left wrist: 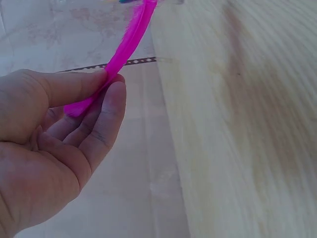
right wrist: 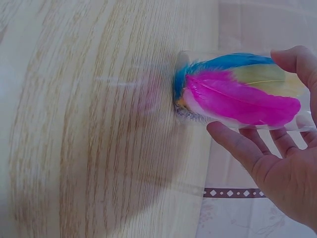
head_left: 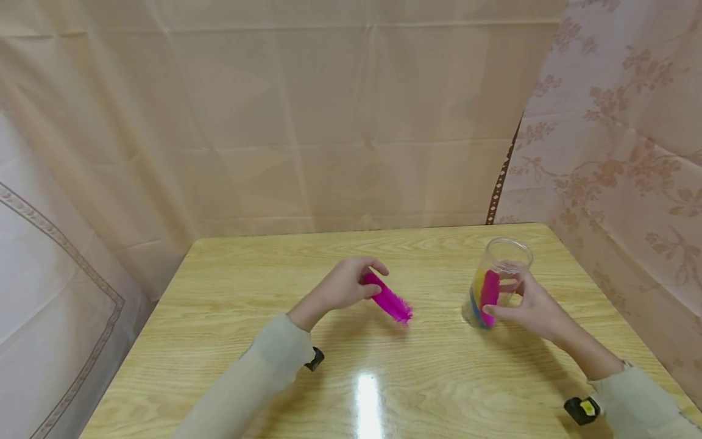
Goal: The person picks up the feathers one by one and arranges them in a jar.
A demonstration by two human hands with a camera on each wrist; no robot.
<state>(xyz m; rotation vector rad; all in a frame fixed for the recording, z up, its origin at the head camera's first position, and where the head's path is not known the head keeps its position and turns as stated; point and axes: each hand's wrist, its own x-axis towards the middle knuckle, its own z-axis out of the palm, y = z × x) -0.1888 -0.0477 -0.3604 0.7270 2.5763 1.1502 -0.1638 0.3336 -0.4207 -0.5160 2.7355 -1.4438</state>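
Note:
My left hand (head_left: pixel 347 285) pinches a bright pink feather (head_left: pixel 390 303) by one end, between thumb and fingers. Its frayed end points down to the right, above the wooden table (head_left: pixel 236 274). To the right, a clear glass (head_left: pixel 478 312) stands upright on the tabletop, and my right hand (head_left: pixel 540 308) grips it from the side, fingers around its wall. Through that wall, the right wrist view shows another pink feather (right wrist: pixel 242 101), a blue feather (right wrist: pixel 228 62) and a pale yellow feather (right wrist: pixel 262 77) inside. Some fluffy ends at the bottom are hard to tell apart.
A beige curtain (head_left: pixel 329 122) hangs behind the table's far edge. Flower-patterned cloth (head_left: pixel 631 134) borders the right side, close to the glass, and whitish cloth (head_left: pixel 49 292) hangs at the left. Black wrist devices show near both cuffs.

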